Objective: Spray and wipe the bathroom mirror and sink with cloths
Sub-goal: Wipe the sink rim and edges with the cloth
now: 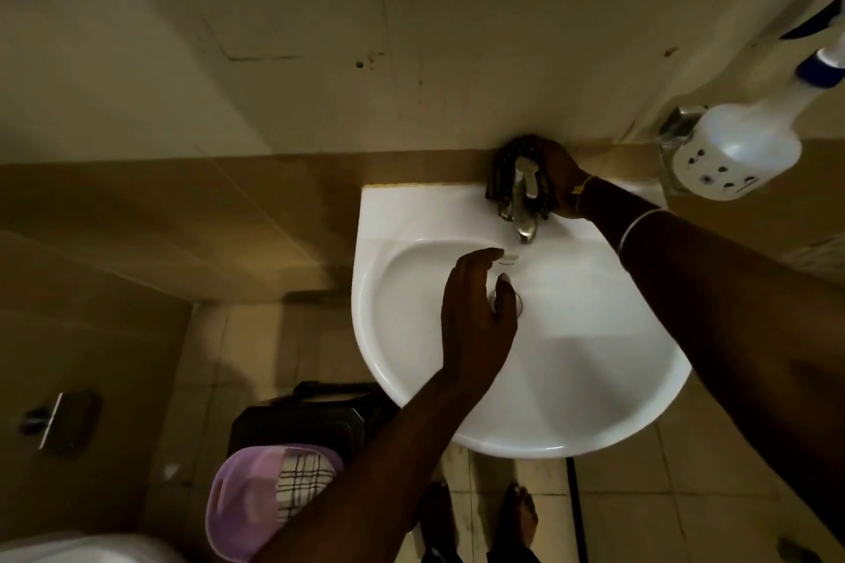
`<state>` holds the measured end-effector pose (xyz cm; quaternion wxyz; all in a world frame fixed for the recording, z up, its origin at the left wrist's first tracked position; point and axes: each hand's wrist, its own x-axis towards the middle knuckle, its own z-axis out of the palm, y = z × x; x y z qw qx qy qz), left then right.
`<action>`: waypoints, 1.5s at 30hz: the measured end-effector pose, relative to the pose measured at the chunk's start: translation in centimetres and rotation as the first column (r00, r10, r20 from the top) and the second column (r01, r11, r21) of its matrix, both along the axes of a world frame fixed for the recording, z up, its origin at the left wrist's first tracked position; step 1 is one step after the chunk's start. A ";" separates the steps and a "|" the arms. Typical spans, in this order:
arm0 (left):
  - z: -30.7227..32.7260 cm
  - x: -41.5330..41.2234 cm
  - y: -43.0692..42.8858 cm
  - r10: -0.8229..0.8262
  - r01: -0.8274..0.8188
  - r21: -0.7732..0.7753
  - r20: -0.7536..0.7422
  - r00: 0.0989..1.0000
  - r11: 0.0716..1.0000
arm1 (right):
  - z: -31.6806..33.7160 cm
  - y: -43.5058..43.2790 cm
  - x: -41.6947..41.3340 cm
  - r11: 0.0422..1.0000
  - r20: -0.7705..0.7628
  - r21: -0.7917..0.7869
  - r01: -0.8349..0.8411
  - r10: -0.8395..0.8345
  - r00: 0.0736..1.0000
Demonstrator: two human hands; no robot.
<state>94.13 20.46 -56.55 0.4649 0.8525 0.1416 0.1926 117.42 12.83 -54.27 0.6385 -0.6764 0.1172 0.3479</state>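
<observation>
A white wall-mounted sink (594,379) fills the middle of the view, with a metal tap (526,201) at its back edge. My right hand (560,183) grips a dark cloth (500,171) wrapped behind and around the tap's base. My left hand (478,315) hovers over the basin near the drain (519,304), fingers relaxed and slightly bent, holding nothing. A white spray bottle (736,151) with a blue-and-white nozzle sits on a metal wall holder at the right. No mirror is in view.
A purple basket (242,503) with a checked cloth (302,478) in it stands on the floor at lower left, in front of a dark bin (297,416). A metal fitting (55,418) is on the left wall. My bare feet (519,512) are below the sink.
</observation>
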 end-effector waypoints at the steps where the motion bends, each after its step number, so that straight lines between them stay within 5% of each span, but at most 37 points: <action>1: -0.1 -0.1 0.1 -0.004 0.004 0.001 -0.004 1.000 1.000 | 0.1 -0.1 0.1 1.000 0.005 0.010 0.001 -0.001 1.000; 6: -0.6 0.0 0.3 -0.007 0.007 -0.005 -0.030 1.000 1.000 | 1.1 -0.6 -0.8 0.994 0.083 -0.009 -0.109 0.110 0.990; 11: -0.8 0.5 0.2 -0.010 0.009 -0.025 -0.031 0.999 1.000 | 2.2 -0.7 -1.3 0.958 0.378 -0.209 -0.199 0.267 0.887; 16: -0.5 1.1 0.3 -0.010 0.009 -0.031 -0.020 1.000 0.999 | 3.5 -0.3 -1.2 0.823 0.456 -0.509 -0.251 0.505 0.733; 22: -0.4 1.7 0.2 -0.004 0.004 -0.055 -0.004 1.000 0.998 | 1.3 -0.5 -4.0 0.879 0.691 -0.477 0.004 0.372 0.620; 25: -0.6 2.1 0.5 0.008 -0.008 -0.051 -0.006 1.000 0.999 | 0.7 -0.6 -4.7 0.834 0.728 -0.549 0.054 0.446 0.521; 27: -0.8 2.1 0.8 0.018 -0.019 -0.062 -0.014 1.000 0.998 | 0.8 -0.4 -4.8 0.686 0.648 -0.726 0.059 0.652 0.392; 30: -0.8 2.1 1.2 0.037 -0.039 -0.049 -0.023 0.999 0.998 | 2.3 1.5 -4.6 0.165 0.209 -0.966 0.201 0.953 0.221; 33: -0.4 1.7 1.3 0.057 -0.059 -0.069 -0.029 0.998 0.996 | 4.3 4.4 -5.7 -0.359 -0.361 -0.873 0.329 0.931 0.057; 35: -0.2 1.3 1.4 0.068 -0.070 -0.076 -0.022 0.997 0.995 | 4.3 6.2 -6.5 -0.572 -0.604 -0.730 0.374 0.796 0.039; 38: 0.2 0.9 1.6 0.093 -0.095 -0.081 -0.030 0.995 0.992 | 3.7 7.6 -7.8 -0.659 -0.704 -0.647 0.382 0.709 0.031; 45: 0.2 0.2 3.4 0.144 -0.145 -0.066 -0.013 0.989 0.987 | -0.2 5.6 -10.7 -0.612 -0.677 -0.668 0.423 0.736 -0.005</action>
